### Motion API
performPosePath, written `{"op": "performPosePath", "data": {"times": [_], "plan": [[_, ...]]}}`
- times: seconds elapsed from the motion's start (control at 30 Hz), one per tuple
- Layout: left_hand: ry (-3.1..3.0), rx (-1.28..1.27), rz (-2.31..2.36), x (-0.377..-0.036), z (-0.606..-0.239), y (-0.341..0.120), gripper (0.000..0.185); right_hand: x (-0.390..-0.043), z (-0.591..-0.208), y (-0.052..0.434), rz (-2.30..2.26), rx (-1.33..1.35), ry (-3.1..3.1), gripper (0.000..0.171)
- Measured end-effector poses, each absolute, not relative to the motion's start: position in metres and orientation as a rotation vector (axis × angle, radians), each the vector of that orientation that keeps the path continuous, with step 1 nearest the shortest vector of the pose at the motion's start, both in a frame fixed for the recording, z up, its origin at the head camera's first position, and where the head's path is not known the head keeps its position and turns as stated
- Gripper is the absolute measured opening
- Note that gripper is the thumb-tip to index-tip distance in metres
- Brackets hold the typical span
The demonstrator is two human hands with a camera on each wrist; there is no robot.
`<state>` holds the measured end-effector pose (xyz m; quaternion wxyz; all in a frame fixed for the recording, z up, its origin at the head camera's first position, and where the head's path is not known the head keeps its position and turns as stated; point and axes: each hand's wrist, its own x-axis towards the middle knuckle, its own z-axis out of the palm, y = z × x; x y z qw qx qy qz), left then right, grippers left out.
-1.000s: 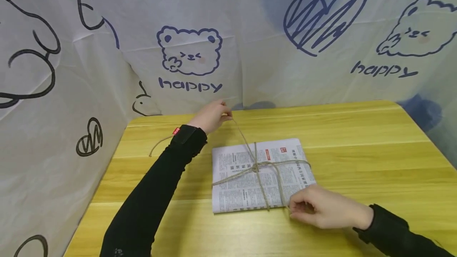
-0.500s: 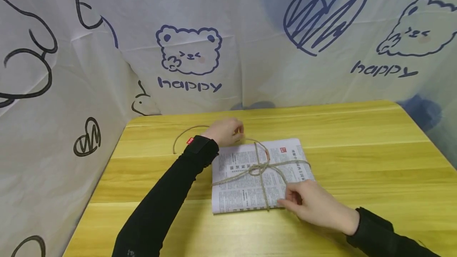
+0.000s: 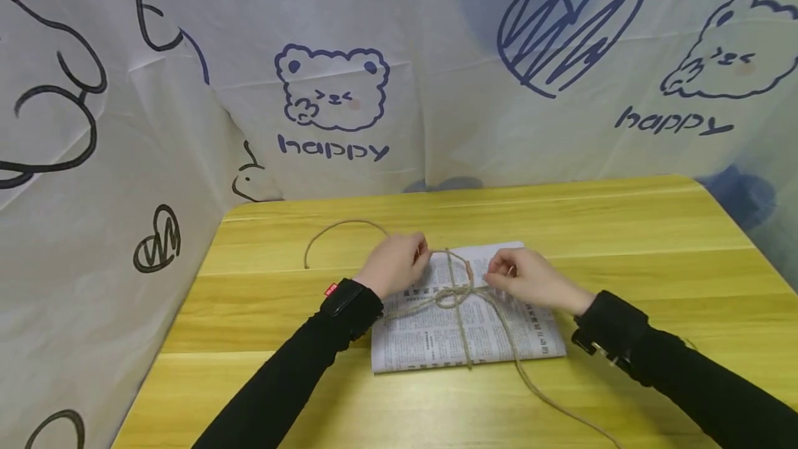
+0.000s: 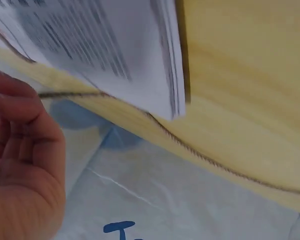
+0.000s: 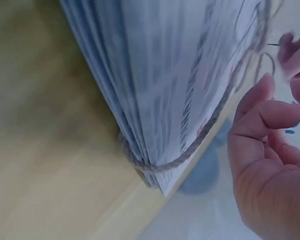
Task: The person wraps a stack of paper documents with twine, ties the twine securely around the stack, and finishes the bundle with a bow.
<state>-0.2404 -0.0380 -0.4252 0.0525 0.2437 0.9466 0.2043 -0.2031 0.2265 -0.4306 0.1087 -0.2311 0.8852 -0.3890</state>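
A folded stack of newspaper [image 3: 411,345] lies on the table with brown twine [image 3: 461,335] crossed over it and a loose loop near the middle. My left hand [image 3: 395,265] pinches one strand of the twine above the stack's far left part; the left wrist view shows that strand [image 4: 72,94] running out from the fingers. My right hand [image 3: 530,279] is over the stack's far right part, close to the loop, fingers loosely bent. In the right wrist view, thumb and forefinger of the right hand [image 5: 270,145] stand apart with nothing seen between them.
The yellow wooden table [image 3: 262,338] reaches back to a white cloth backdrop [image 3: 449,109] with drawings. One twine tail curves over the table at the far left; another trails off the stack toward the near right.
My right hand has let go of the near twine tail and moved up toward the loop. That tail now lies across the table. My left hand has come nearer over the stack.
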Motion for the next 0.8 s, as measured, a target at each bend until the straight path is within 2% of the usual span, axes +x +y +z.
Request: {"op": "performPosePath", "data": {"times": [0.13, 0.33, 0.4, 0.57, 0.67, 0.8], "plan": [[2.842, 0.771, 0.7, -0.217, -0.427, -0.036, 0.024, -0.219, -0.433, 0.215, -1.093, -0.634, 2.607, 0.018], [2.762, 1.159, 0.502, -0.175, -0.431, -0.002, 0.015, -0.241, -0.438, 0.202, -1.1, -0.554, 2.51, 0.022], [2.773, 1.215, 0.46, -0.162, -0.431, 0.013, 0.023, -0.246, -0.44, 0.201, -1.122, -0.557, 2.467, 0.021], [2.874, 0.979, 0.323, -0.133, -0.435, 0.051, 0.059, -0.255, -0.444, 0.201, -1.118, -0.587, 2.508, 0.02], [2.926, 0.825, 0.166, -0.124, -0.44, 0.071, 0.065, -0.259, -0.444, 0.2, -1.091, -0.617, 2.589, 0.019], [2.95, 0.673, 0.025, -0.122, -0.445, 0.089, 0.063, -0.265, -0.444, 0.198, -1.069, -0.643, 2.6, 0.017]]}}
